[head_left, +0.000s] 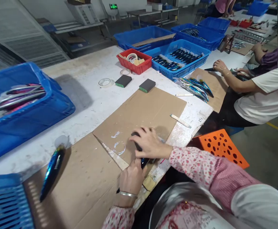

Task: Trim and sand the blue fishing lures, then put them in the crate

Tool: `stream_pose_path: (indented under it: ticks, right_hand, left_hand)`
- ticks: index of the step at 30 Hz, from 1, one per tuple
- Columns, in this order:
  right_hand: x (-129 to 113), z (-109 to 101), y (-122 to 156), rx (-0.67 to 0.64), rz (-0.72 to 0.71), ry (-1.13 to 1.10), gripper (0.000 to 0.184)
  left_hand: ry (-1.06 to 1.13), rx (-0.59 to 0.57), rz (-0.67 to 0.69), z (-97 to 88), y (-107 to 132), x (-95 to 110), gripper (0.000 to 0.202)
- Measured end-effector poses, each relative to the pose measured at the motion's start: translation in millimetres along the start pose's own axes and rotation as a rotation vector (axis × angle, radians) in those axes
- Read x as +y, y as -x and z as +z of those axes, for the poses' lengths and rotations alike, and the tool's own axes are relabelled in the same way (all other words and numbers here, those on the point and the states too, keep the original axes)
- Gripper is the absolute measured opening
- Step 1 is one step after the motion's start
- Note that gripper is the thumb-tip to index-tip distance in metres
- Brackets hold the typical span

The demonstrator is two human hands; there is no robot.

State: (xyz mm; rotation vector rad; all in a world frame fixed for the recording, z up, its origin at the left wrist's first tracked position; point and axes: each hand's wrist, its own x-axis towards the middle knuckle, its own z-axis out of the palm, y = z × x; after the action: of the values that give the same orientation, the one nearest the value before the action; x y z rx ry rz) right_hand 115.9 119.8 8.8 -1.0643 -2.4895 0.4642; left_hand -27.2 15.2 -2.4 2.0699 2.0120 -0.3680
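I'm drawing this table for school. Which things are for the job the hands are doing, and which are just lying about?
Probably for the job:
dark fish-shaped piece, in the left hand
dark block, under the right hand
cardboard, beneath the work

Probably just lying about:
pale stick
tape ring
red basket

Pink-printed white sleeves [193, 163] and a silver bangle [128, 194] are worn.

From my head, my one view looks forward and down, close above my left hand [132, 180] and right hand [151, 143], reaching across the worktable [98, 65].
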Motion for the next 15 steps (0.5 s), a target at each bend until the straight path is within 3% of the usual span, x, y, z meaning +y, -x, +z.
stream_pose_path:
  ticks: [4, 6, 10, 15]
  right_hand:
    - [16.5, -8.0, 8.6, -0.017, 0.111, -0.027, 0.048]
    - [12.7, -7.5, 8.3, -0.005, 0.145, 0.004, 0.048]
    - [-2.5, -0.4, -0.9, -0.012, 0.065, -0.015, 0.048]
    - [28.7, -13.3, 7.1, -0.070, 0.176, -0.033, 0.047]
  left_hand:
    - [0.045, 0.011, 0.028, -1.7, 0.9, 1.5, 0.033]
    - [0.057, 0.013, 0.036, -1.9, 0.3, 1.9, 0.033]
    - [0.033, 0.000, -0.001, -0.3, -0.1, 1.2, 0.037]
    - [0.056, 0.047, 0.044, 4.4, 1.3, 0.6, 0.029]
